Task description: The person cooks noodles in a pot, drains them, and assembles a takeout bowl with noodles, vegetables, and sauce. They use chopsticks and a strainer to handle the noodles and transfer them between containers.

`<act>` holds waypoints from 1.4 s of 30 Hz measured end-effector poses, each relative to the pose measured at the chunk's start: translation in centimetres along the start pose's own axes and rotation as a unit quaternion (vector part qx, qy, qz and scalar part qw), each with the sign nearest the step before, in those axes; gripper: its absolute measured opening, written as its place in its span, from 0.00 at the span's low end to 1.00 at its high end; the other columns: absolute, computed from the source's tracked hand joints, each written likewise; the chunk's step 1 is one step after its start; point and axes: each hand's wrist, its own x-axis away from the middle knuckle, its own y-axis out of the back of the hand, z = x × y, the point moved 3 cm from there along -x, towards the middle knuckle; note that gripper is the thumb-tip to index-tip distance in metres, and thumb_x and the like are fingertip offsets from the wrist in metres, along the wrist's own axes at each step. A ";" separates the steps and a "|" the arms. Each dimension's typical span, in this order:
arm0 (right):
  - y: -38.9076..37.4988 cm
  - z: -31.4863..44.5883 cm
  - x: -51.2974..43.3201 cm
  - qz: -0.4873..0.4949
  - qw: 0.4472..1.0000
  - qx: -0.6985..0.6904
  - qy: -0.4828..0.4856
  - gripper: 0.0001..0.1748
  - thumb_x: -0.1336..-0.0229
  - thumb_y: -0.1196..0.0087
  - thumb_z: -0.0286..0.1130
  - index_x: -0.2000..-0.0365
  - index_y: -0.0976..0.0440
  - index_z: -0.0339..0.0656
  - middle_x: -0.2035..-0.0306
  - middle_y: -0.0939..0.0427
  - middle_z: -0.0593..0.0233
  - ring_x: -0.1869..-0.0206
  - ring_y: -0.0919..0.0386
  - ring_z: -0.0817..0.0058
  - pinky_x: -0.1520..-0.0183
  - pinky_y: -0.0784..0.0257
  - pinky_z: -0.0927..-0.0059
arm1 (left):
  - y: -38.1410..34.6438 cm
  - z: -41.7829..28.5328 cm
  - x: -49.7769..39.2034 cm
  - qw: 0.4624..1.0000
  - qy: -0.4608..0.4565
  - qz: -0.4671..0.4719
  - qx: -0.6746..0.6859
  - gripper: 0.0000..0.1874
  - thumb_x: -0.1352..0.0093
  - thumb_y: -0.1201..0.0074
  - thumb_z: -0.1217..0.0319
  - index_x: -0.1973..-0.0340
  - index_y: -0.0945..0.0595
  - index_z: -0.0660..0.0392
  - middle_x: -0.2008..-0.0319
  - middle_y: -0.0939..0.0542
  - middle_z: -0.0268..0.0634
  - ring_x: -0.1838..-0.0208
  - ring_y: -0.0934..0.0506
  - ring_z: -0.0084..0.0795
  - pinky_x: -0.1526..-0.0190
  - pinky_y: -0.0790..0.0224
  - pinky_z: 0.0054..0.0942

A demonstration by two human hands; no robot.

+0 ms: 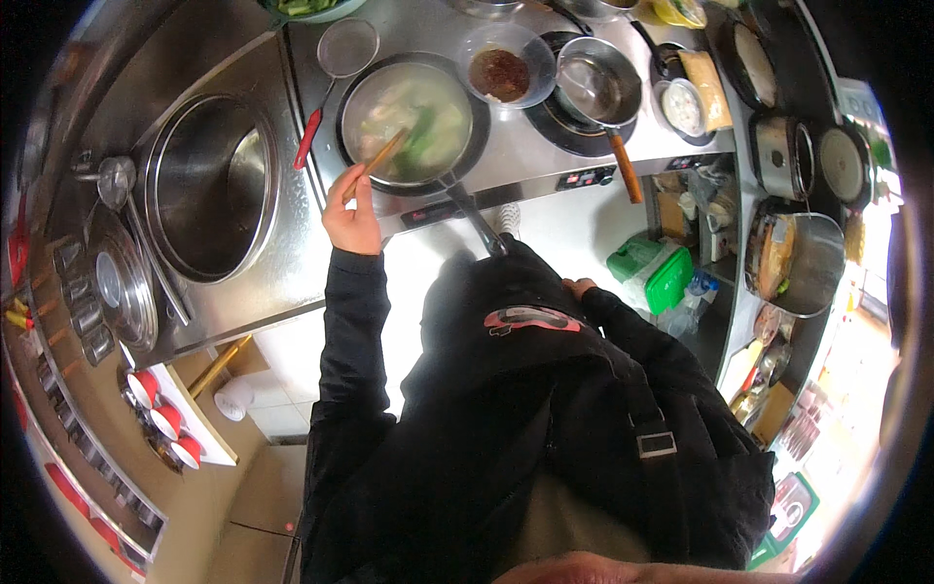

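My left hand is closed around wooden chopsticks, whose tips reach into a pan of cloudy, pale broth. Green leaves and paler pieces lie in the liquid near the tips. The pan's black handle points toward my body. At the left of the pan lies a fine-mesh strainer with a red handle. To its right stands a clear bowl holding dark reddish-brown sauce or seasoning. My right hand is low beside my black apron, partly hidden, and its fingers cannot be made out.
A saucepan with a wooden handle jutting over the counter edge sits on the right burner. A large steel pot is set at the left, near a ladle. Green-lidded tubs stand low on the right, by shelves.
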 end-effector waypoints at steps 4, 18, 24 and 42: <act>0.2 -2.7 0.1 -0.054 0.992 0.103 0.039 0.20 0.33 0.57 0.46 0.45 0.27 0.58 0.55 0.17 0.55 0.55 0.17 0.57 0.50 0.23 0.59 | 0.6 2.5 0.2 0.998 0.025 0.029 0.050 0.22 0.30 0.40 0.74 0.40 0.25 0.61 0.46 0.21 0.42 0.49 0.21 0.30 0.49 0.27 0.28; 23.6 0.9 2.1 -0.471 0.783 -0.402 0.054 0.36 0.52 0.32 0.54 0.56 0.24 0.32 0.54 0.19 0.43 0.50 0.20 0.54 0.48 0.26 0.59 | 2.3 13.0 25.0 0.897 0.436 0.071 -0.004 0.15 0.27 0.46 0.64 0.52 0.20 0.63 0.61 0.16 0.42 0.62 0.17 0.34 0.66 0.21 0.29; 24.9 0.2 -0.6 -0.320 0.902 -0.291 -0.013 0.22 0.41 0.45 0.42 0.52 0.24 0.37 0.53 0.20 0.42 0.52 0.18 0.53 0.48 0.25 0.55 | -8.7 8.0 29.4 0.898 0.413 0.150 -0.012 0.19 0.26 0.44 0.62 0.49 0.21 0.66 0.57 0.16 0.48 0.58 0.16 0.39 0.59 0.20 0.34; 42.4 -18.8 7.1 -0.359 0.561 -0.720 0.198 0.27 0.36 0.49 0.31 0.38 0.34 0.32 0.60 0.18 0.52 0.69 0.16 0.64 0.71 0.22 0.70 | -29.9 -12.0 10.1 0.948 0.223 0.196 0.113 0.13 0.24 0.49 0.65 0.64 0.20 0.62 0.65 0.16 0.41 0.65 0.20 0.27 0.61 0.27 0.26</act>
